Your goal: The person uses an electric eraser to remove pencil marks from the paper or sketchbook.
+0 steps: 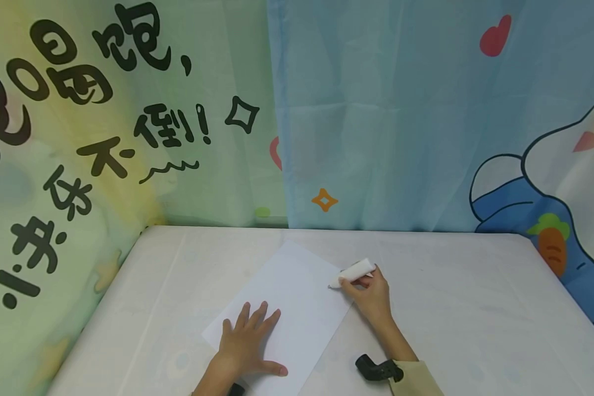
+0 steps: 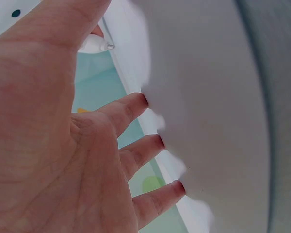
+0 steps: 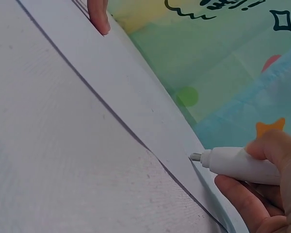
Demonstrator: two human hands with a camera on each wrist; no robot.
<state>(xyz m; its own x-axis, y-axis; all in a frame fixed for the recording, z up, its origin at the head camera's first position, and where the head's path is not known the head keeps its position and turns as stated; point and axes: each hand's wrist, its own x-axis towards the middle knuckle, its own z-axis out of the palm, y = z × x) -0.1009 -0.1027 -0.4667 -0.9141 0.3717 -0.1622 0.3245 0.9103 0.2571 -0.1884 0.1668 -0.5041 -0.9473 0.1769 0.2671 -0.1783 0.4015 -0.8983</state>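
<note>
A blank white sheet of paper (image 1: 297, 297) lies slantwise on the table. Spread fingers of my left hand (image 1: 245, 344) press its near left part; in the left wrist view their fingertips (image 2: 157, 141) rest on the sheet. My right hand (image 1: 373, 297) pinches a white correction pen (image 1: 356, 270) between thumb and fingers, near the sheet's right corner. In the right wrist view the metal tip of the correction pen (image 3: 240, 162) points left and is at the paper, close to its edge; whether it touches cannot be told. No marks show clearly on the sheet.
A white cloth covers the table (image 1: 475, 308). Behind it hang a green curtain with black lettering (image 1: 168, 126) and a blue curtain (image 1: 376, 121) with cartoon prints. A black strap piece (image 1: 376, 368) sits at the right wrist, by a beige sleeve (image 1: 416, 379).
</note>
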